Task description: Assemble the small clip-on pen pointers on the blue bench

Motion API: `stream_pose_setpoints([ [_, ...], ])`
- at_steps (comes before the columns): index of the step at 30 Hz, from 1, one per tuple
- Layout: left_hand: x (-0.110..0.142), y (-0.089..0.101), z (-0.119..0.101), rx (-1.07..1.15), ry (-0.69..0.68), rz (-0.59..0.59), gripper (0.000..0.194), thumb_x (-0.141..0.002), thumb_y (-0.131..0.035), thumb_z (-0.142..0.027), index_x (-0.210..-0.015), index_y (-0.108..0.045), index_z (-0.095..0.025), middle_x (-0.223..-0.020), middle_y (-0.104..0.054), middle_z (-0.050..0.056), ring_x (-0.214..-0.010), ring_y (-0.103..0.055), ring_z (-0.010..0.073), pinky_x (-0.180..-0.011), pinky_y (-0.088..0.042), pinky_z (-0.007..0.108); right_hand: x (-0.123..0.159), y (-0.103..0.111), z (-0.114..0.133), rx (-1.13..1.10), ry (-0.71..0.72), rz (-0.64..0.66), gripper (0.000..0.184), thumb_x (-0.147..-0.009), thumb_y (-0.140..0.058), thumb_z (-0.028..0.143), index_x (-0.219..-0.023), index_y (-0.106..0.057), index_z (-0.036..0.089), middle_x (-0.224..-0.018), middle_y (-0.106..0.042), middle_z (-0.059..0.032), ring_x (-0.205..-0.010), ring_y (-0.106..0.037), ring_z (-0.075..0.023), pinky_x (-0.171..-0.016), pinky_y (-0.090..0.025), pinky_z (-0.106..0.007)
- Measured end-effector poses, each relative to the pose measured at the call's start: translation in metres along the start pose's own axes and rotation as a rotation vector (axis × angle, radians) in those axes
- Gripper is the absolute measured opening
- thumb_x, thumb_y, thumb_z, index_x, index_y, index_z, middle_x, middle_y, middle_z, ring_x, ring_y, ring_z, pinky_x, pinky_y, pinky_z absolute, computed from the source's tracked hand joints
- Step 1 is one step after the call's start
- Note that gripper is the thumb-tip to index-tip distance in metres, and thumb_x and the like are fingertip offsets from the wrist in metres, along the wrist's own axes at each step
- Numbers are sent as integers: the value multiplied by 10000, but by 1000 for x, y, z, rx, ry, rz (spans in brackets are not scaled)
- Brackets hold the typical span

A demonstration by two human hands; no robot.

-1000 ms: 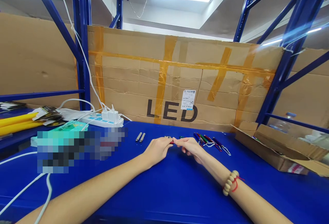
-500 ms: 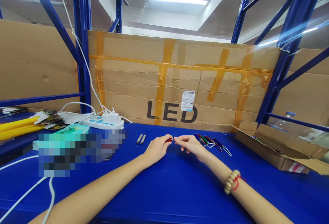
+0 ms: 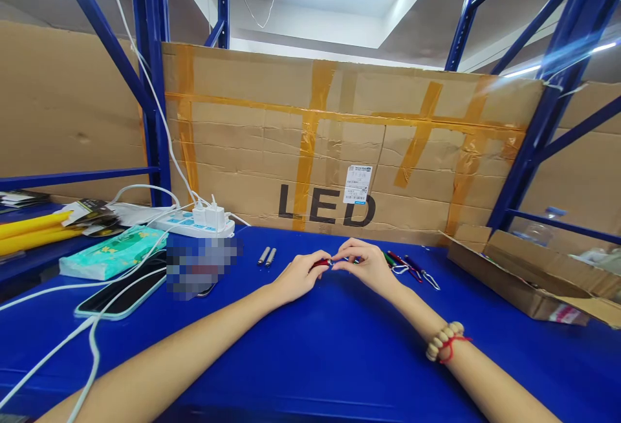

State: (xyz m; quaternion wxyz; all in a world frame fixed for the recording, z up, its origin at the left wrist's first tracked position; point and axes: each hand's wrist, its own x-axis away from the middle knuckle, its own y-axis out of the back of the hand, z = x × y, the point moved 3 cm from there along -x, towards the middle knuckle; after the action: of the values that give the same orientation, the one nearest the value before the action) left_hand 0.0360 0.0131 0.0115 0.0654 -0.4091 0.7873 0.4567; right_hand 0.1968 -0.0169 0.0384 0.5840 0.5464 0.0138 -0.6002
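The red piece (image 3: 320,262) is above the blue tabletop (image 3: 310,358), in front of the upright cardboard panel (image 3: 247,171) and below its printed letter E. The left hand (image 3: 299,276) has its fingers closed around the piece, leaving the silvery tip out on the right. The right hand (image 3: 363,266) brings thumb and forefinger nearly together at that tip; whether they actually grip it, I cannot tell. A beaded bracelet (image 3: 445,340) circles the right wrist.

Two slim grey pieces (image 3: 267,256) lie side by side near the panel's foot, left of its letter L. Coloured pieces with metal loops (image 3: 412,270) lie before the panel, right of its lettering, partly behind the right hand. An open carton (image 3: 514,277) sits before the panel's right end; a white power strip (image 3: 167,222), a teal packet (image 3: 114,251) and a phone (image 3: 123,297) lie before its left end.
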Motion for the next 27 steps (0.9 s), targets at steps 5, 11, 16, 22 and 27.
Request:
stream_pose_setpoints([
  [5, 2, -4, -3, 46, -61, 37, 153, -856, -405, -220, -928, -533, -178, -698, -563, -15, -651, -526, 107, -630, -382, 197, 0, 3, 6, -50, 27, 50, 307, -671, -668, 478, -641, -691, 173, -726, -582, -28, -602, -502, -70, -530, -377, -179],
  [11, 7, -7, -10, 65, -36, 79, 43, -846, -425, -204, -849, -462, -181, -746, -588, -13, -684, -552, 119, -630, -387, 206, 3, 3, 5, -157, -97, 147, 335, -597, -717, 480, -597, -676, 147, -664, -566, -30, -608, -504, -82, -529, -373, -189],
  [16, 12, -6, -16, -88, -70, 64, 28, -841, -425, -182, -816, -432, -191, -923, -607, 20, -843, -576, 164, -701, -411, 240, 8, -4, -1, -337, -303, 247, 381, -541, -738, 480, -591, -649, 113, -618, -540, -15, -462, -451, -46, -431, -362, -180],
  [22, 14, -6, -17, -141, -101, -70, 64, -841, -413, -152, -789, -414, -188, -862, -603, 27, -772, -583, 157, -671, -435, 240, 8, -7, 5, -408, -467, 224, 424, -529, -729, 496, -611, -633, 91, -601, -543, -17, -432, -445, -46, -396, -360, -173],
  [27, 14, -5, -19, -210, -201, -149, 95, -844, -406, -142, -762, -435, -180, -807, -590, 34, -741, -568, 153, -654, -440, 241, 10, -6, 6, -365, -588, 293, 458, -572, -691, 533, -686, -655, 91, -550, -536, -18, -458, -462, -54, -388, -304, -148],
])
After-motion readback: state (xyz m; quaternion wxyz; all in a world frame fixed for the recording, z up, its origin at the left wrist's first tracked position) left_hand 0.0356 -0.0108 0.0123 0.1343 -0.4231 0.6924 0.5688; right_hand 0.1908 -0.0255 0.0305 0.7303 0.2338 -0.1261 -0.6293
